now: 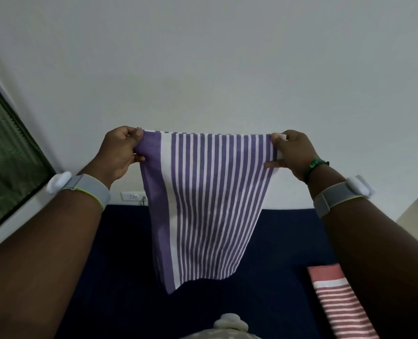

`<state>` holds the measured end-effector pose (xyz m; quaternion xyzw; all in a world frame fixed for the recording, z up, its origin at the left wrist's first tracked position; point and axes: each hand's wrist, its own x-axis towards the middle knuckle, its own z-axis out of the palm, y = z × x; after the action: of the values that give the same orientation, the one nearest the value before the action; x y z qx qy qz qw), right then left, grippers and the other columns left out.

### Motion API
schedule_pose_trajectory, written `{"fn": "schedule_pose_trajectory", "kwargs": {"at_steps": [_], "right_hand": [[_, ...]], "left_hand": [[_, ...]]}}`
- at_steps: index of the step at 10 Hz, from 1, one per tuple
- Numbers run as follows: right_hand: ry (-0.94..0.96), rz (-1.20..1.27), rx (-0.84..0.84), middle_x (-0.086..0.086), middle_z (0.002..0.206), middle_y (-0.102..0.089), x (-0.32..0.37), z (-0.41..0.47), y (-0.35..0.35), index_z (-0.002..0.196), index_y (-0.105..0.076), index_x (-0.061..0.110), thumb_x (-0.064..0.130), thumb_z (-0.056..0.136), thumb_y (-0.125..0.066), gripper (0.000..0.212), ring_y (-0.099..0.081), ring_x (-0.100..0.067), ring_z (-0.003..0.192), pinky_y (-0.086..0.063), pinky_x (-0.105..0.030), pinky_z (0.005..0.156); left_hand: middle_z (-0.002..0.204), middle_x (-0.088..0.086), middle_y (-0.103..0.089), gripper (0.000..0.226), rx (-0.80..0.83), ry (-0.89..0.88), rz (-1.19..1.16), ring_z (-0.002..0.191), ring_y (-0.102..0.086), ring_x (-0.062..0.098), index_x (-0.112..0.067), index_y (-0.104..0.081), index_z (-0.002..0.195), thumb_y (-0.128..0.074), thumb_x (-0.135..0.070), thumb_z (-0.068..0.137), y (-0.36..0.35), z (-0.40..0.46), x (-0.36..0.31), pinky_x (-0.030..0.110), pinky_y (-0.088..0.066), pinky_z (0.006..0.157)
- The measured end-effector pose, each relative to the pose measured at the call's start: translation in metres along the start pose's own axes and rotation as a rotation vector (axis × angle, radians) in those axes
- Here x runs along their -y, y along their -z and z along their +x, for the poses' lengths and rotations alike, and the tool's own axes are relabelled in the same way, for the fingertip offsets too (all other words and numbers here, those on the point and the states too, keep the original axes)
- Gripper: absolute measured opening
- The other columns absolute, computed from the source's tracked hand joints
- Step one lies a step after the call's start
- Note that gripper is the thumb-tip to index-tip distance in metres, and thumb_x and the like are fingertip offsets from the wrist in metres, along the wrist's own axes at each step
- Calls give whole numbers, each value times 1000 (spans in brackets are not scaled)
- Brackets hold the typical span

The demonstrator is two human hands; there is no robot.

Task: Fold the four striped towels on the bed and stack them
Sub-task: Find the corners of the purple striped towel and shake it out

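The purple striped towel [208, 204] hangs in the air above the bed [276, 241], held up by its top edge at both corners so that it drops as a flat panel with its stripes running vertically. It has a broad solid purple band along its left side, then a wide white band, then narrow purple and white stripes across to the right edge. Its lower edge hangs free and slants, lower at the left corner, and I cannot tell whether that corner touches the bed's dark blue cover. The left hand [120, 150] pinches the top left corner, fingers curled around the gathered fabric with the thumb in front. The right hand [292, 152] grips the top right corner the same way, fingers wrapped over the edge and thumb pressing the cloth from the near side. Both arms are stretched forward and raised, and each wrist carries a grey band with a white device; the right wrist also wears a green bracelet [315, 165]. A red striped towel [337, 304] lies folded flat on the bed at the lower right, partly hidden by the right forearm, well apart from the hanging towel. Behind the bed stands a plain white wall with a power outlet [132, 196] low down, and a window [4, 152] fills the left edge.
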<state>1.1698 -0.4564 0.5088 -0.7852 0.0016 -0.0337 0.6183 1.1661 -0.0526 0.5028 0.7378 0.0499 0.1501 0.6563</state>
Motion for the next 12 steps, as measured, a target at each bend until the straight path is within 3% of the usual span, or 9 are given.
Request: {"fn": "schedule_pose_trajectory", "kwargs": {"at_steps": [1, 2, 3, 6, 8, 9, 10, 11, 12], "right_hand": [[-18, -15, 125, -25, 120, -66, -2, 5, 1, 125, -59, -3, 27, 101, -59, 38, -69, -41, 106, -63, -48, 82], [-11, 15, 126, -25, 120, -66, -4, 10, 4, 124, -59, -4, 25, 101, -59, 36, -70, -40, 105, -62, -47, 82], [-49, 18, 196, -21, 115, -67, -5, 16, 6, 121, -60, 0, 26, 102, -58, 32, -71, -37, 103, -61, -47, 85], [-157, 33, 68, -24, 127, -63, -20, 56, -10, 132, -56, 4, 39, 96, -60, 50, -68, -41, 108, -61, -54, 84], [207, -665, 1, -25, 122, -60, -40, 91, -13, 139, -47, -1, 46, 82, -79, 80, -56, -43, 112, -47, -48, 100], [303, -845, -114, -24, 122, -59, -44, 107, -16, 135, -50, 1, 47, 83, -77, 75, -55, -42, 112, -47, -50, 99], [373, -702, -150, -23, 123, -58, -47, 119, -16, 129, -54, 1, 50, 84, -73, 69, -57, -41, 112, -52, -52, 97], [252, -39, -140, -26, 122, -59, -38, 116, -19, 116, -57, 2, 72, 80, -65, 79, -60, -41, 114, -60, -49, 84], [232, 210, -141, -31, 124, -57, -39, 108, -17, 111, -55, 2, 63, 86, -61, 67, -61, -43, 115, -62, -48, 82]], "left_hand": [[125, 15, -67, 27, 5, 50, 42, 103, -64, 30, -14, -63, 121, -52, -35, 107, 4, 5, 1, 46, -60, 82], [126, 19, -66, 30, 50, 85, 31, 100, -61, 31, -12, -63, 122, -53, -35, 106, 9, 9, 4, 49, -58, 82], [112, 14, -66, 22, 128, 135, -52, 96, -65, 30, -14, -61, 116, -54, -32, 106, 13, 13, 6, 38, -61, 63], [116, 11, -61, 6, 173, 234, -247, 105, -68, 34, -13, -57, 107, -58, -18, 104, 0, 46, 22, 46, -65, 71], [116, 15, -61, 5, 104, 135, -283, 106, -67, 32, -15, -57, 101, -56, -17, 105, -25, 81, 36, 40, -64, 73], [114, 17, -62, 7, 83, 45, -277, 104, -68, 34, -16, -57, 99, -57, -20, 105, -36, 104, 38, 41, -63, 77], [115, 19, -65, 8, 80, -21, -282, 111, -68, 40, -16, -58, 100, -60, -23, 103, -39, 119, 38, 48, -62, 84], [115, 25, -66, 10, 105, -131, -305, 113, -67, 42, -15, -58, 101, -61, -24, 102, -40, 127, 33, 54, -59, 90], [116, 29, -65, 12, 127, -195, -305, 108, -67, 39, -14, -56, 103, -61, -25, 102, -41, 120, 24, 55, -58, 91]]}}
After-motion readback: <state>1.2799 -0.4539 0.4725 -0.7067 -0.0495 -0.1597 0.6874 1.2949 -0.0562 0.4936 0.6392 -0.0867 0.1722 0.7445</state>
